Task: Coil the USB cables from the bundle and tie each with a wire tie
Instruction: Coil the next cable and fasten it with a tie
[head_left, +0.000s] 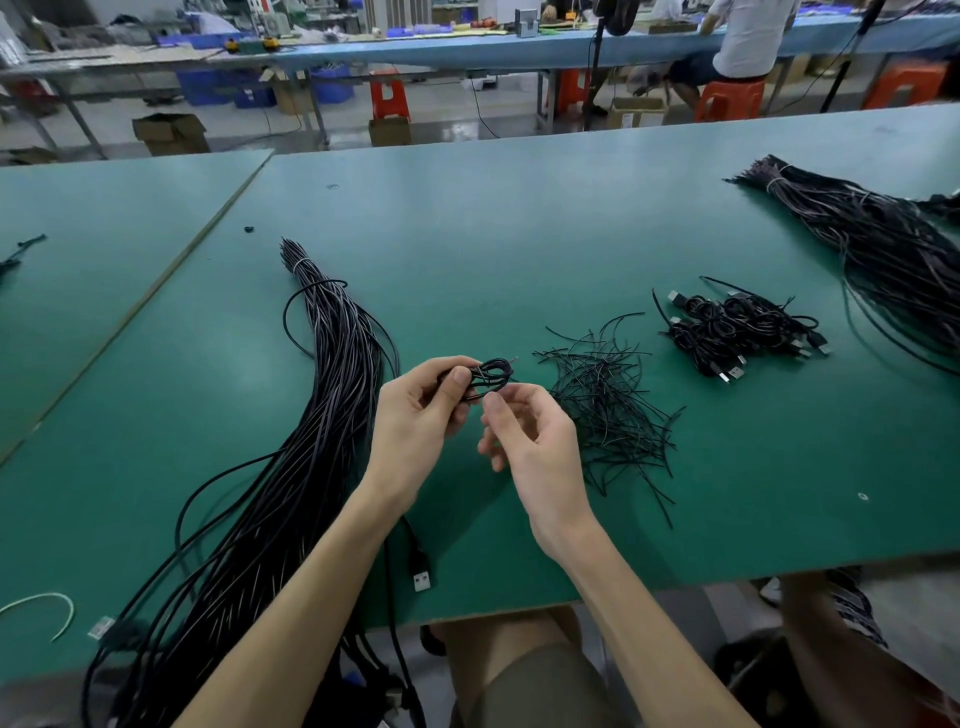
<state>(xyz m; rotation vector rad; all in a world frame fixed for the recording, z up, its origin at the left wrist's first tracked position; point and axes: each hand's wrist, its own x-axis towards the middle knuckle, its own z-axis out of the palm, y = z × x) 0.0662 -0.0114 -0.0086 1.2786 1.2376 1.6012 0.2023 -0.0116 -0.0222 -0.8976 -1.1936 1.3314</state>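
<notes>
Table (519, 208), green-topped, is carrying everything. One long bundle of black USB cables (311, 415) is lying along its left side and trailing over the near edge; a second bundle (883, 244) is sitting toward the far right corner. Loose wire ties (608, 400) and tied coils (737, 332) are resting right of centre. Above the middle, the left hand (415, 415) is gripping a small coil (491, 374), and the right hand (535, 441) is pinching its lower edge.

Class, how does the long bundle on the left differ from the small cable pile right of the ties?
The long bundle lies stretched out, uncoiled; the small pile is tight coils. The long bundle is banded at its far end; the small pile lies loose. Both are black cables.
</notes>
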